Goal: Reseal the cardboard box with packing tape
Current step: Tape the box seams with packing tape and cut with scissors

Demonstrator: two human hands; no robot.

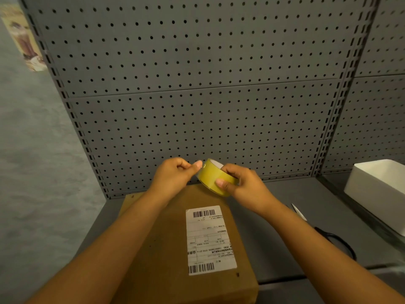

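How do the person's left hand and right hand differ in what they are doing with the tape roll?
The right hand grips the tape roll, fingers wrapped around it; the left hand only touches its edge with fingertips. The right hand carries the roll; the left seems to pick at the tape end. Both hover above the cardboard box.

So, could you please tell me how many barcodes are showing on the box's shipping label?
2. One barcode runs along the far edge of the label, and the other barcode along its near edge. Any on the box's other faces would be hidden.
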